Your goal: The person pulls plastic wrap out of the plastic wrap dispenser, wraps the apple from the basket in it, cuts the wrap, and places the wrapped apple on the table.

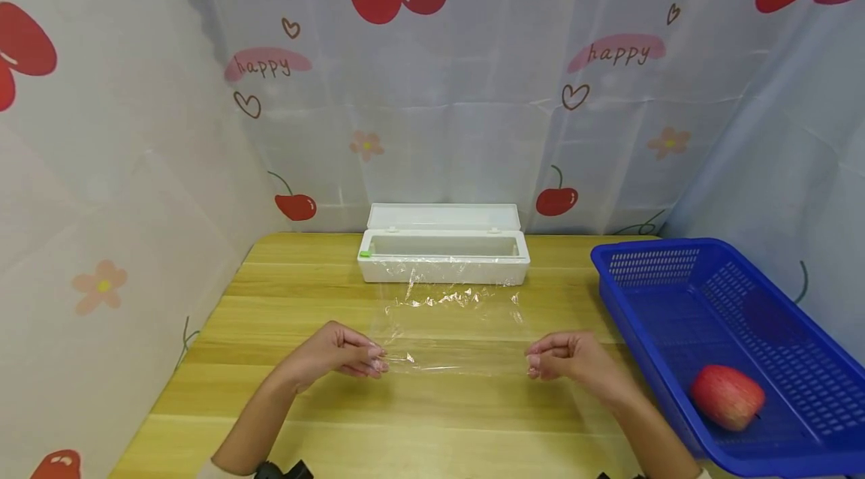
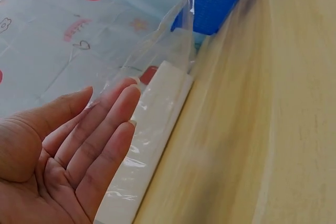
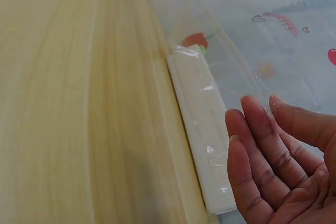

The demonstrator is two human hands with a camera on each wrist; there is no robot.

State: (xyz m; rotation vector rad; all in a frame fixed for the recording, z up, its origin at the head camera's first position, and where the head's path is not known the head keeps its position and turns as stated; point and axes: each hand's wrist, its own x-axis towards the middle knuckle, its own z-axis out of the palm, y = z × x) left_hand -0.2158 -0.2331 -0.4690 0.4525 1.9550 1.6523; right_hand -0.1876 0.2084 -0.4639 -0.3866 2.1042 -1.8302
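A sheet of clear plastic wrap [image 1: 459, 332] stretches from a white wrap dispenser box [image 1: 442, 270] toward me. My left hand [image 1: 345, 351] pinches its near left corner between thumb and fingers. At the near right corner, my right hand [image 1: 574, 363] pinches the film the same way. The wrap's front edge runs nearly straight between both hands, above the table. In the right wrist view, the film [image 3: 226, 51] rises from the box to the thumb and fingertips. The box's lid [image 1: 444, 217] stands raised at the back, and a green slider [image 1: 366, 254] sits at its left front.
A blue plastic basket [image 1: 649, 344] stands on the right, holding a red apple [image 1: 727, 397] near its front. The wooden table [image 1: 270, 299] backs onto a cherry-print curtain [image 1: 459, 141], which also rises on both sides.
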